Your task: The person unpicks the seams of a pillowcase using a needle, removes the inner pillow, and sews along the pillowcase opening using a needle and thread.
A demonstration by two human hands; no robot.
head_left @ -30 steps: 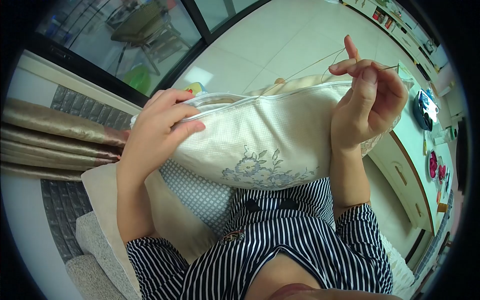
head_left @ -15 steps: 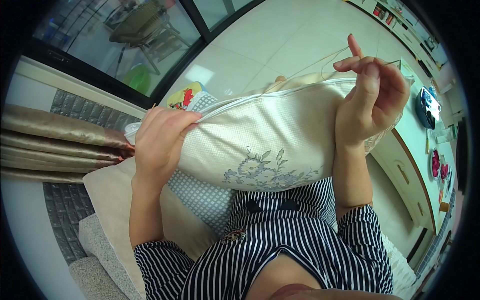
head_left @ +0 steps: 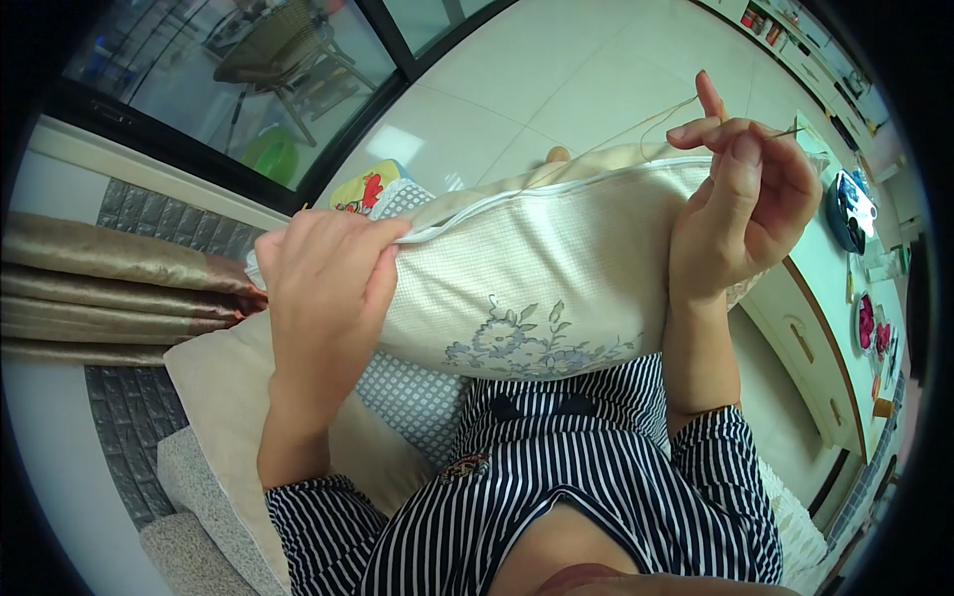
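Note:
A cream cushion cover (head_left: 537, 268) with a grey-blue flower print lies across my lap, its white zipper (head_left: 566, 183) running along the far edge. My left hand (head_left: 333, 278) grips that edge at its left end, fingers folded over the zipper and thumb on the near side. Raised at the right end, my right hand (head_left: 740, 214) pinches a thin needle (head_left: 791, 131) between thumb and fingers. A fine thread (head_left: 646, 121) stretches from an extended finger of this hand down toward the zipper. Its lower end is hard to make out.
To the right stands a white cabinet (head_left: 795, 328) with drawers, bearing a dark blue container (head_left: 848, 214) and a dish with magenta items (head_left: 866, 323). A curtain (head_left: 119, 263) and a glass door (head_left: 229, 89) are on the left. Patterned fabric (head_left: 407, 397) lies under the cover.
My left hand has shifted slightly right along the zipper edge and turned, showing more of its back. The right hand has moved a little to the right, still pinching the needle.

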